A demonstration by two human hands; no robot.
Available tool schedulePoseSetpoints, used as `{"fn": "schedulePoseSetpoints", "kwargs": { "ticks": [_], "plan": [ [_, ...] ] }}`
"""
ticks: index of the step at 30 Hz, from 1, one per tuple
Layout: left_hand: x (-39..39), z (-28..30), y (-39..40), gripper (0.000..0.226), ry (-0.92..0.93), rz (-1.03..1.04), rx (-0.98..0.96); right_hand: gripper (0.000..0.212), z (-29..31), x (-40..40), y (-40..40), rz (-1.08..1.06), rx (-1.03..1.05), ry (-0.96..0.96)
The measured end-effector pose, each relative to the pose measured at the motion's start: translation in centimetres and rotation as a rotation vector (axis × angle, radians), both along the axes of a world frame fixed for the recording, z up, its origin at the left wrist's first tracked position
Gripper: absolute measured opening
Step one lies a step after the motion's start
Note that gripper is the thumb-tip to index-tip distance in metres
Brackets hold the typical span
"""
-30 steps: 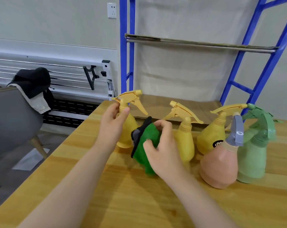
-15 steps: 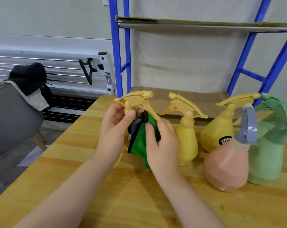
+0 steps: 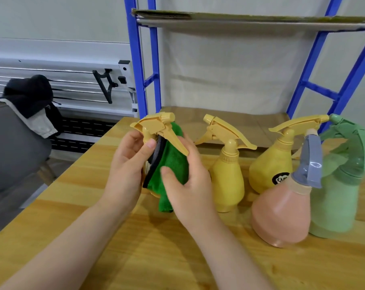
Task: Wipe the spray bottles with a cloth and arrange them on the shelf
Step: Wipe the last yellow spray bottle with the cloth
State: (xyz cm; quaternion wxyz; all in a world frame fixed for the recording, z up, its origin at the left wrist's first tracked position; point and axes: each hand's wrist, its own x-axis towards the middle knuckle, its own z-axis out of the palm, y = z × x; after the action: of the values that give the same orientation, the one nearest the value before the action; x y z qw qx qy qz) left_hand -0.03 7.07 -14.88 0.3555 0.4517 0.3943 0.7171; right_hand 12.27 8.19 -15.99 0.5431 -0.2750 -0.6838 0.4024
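Mostly cloth-wrapped yellow spray bottle [image 3: 156,125], seemingly upright.

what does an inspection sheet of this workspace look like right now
surface: wooden table, bare in front
job's things: yellow bottle in hand, wrapped in green cloth; two yellow bottles, pink bottle, green bottle stand on table; blue shelf behind
clutter: nothing seen
hands: left hand grips bottle neck; right hand presses cloth on it
cables: nothing seen
surroundings: grey chair with dark clothing
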Motion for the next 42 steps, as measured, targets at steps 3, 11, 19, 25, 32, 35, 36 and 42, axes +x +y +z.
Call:
{"fn": "schedulePoseSetpoints", "kwargs": {
  "ticks": [3,11,19,25,32,35,36,42],
  "plan": [
    [0.2,-0.1,0.0,0.031,0.020,-0.029,0.010,0.065,-0.1,0.0,0.6,-0.126,0.098,-0.236],
    [1.0,-0.2,-0.4,0.018,0.087,-0.088,0.043,0.064,-0.3,0.4,-0.1,-0.406,0.318,-0.552],
    [0.7,0.0,-0.4,0.023,0.061,-0.112,0.027,0.052,-0.2,0.0,-0.4,-0.401,0.286,-0.583],
    [0.2,0.8,-0.6,0.022,-0.066,-0.076,0.038,0.064,-0.6,-0.3,-0.6,-0.349,0.219,-0.630],
    [-1.3,1.6,-0.3,0.018,-0.238,-0.013,0.075,0.079,-1.2,-0.6,-0.8,-0.289,0.230,-0.595],
    [-1.6,2.0,-0.3,0.026,-0.396,0.026,0.034,0.075,-1.0,-0.6,-0.9,-0.227,0.212,-0.565],
    [-1.9,2.1,-0.3,0.029,-0.462,0.031,0.030,0.075,-1.0,-0.6,-0.9,-0.203,0.203,-0.551],
    [-2.3,2.2,0.0,0.030,-0.531,0.036,0.020,0.063,-0.9,-0.4,-0.8,-0.132,0.134,-0.496]
  ]
}}
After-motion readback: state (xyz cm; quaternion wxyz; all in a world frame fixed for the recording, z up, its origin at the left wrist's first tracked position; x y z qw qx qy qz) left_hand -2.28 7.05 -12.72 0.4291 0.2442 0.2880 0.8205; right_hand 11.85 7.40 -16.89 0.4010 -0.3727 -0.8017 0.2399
